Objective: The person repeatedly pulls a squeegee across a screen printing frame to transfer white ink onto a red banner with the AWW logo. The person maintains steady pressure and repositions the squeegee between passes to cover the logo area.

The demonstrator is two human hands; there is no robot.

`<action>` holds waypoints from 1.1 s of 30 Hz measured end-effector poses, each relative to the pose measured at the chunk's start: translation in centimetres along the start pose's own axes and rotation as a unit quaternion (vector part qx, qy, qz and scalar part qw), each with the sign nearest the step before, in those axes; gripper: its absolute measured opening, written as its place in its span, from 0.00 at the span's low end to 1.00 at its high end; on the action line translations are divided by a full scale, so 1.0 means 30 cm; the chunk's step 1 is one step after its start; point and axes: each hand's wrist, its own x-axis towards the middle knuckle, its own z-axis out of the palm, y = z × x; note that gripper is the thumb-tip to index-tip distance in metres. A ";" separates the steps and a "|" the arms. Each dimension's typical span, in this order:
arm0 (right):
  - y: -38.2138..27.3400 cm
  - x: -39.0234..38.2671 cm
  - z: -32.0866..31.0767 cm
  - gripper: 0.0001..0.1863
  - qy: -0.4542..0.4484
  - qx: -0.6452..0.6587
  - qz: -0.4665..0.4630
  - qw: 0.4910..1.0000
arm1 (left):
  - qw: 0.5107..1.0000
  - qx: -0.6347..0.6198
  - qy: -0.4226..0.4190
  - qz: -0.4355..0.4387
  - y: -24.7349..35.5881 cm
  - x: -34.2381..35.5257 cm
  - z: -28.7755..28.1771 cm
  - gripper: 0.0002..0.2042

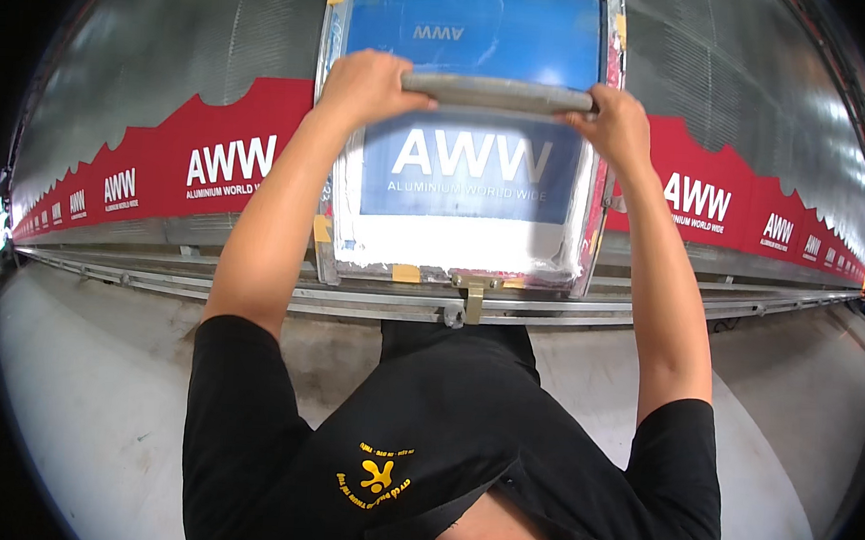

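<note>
A grey squeegee [496, 93] lies crosswise over a framed printing screen. My left hand [366, 89] is closed on its left end and my right hand [616, 125] on its right end, thumbs along the near side. The screen's mesh [503, 39] is blue beyond the squeegee; on the near side white lettering shows through it. White ink [453, 244] is smeared along the near end and the sides. Yellowish tape pieces stick to the metal frame [613, 30]. The squeegee's lower edge is hard to make out.
Red banner-like strips with white lettering [144, 182] run left and right of the screen over a grey, shiny surface [220, 34]. A metal rail [372, 304] crosses in front of me, with a brass-coloured bracket [474, 297] at the frame's near edge. Pale floor [84, 379] lies below.
</note>
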 end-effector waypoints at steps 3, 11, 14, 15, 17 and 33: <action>0.034 0.008 0.081 0.25 0.063 -0.014 -0.040 0.997 | 0.996 0.057 0.063 0.007 -0.001 0.043 0.062 0.31; -0.006 -0.403 0.142 0.23 0.086 -0.029 -0.092 0.992 | 0.997 0.064 0.041 0.006 0.126 -0.333 0.211 0.30; -0.062 -0.625 0.115 0.22 0.029 0.016 -0.067 0.997 | 0.999 0.006 0.031 0.017 0.190 -0.549 0.263 0.27; -0.069 -0.666 0.116 0.24 0.023 0.019 -0.067 0.997 | 0.997 -0.010 0.073 0.039 0.200 -0.586 0.280 0.26; -0.070 -0.711 0.132 0.26 0.031 0.025 -0.072 0.997 | 0.999 0.000 0.023 0.026 0.206 -0.614 0.271 0.27; 0.144 -0.422 0.010 0.23 0.116 0.322 0.258 0.904 | 0.988 -0.097 -0.116 0.035 -0.066 -0.309 0.006 0.38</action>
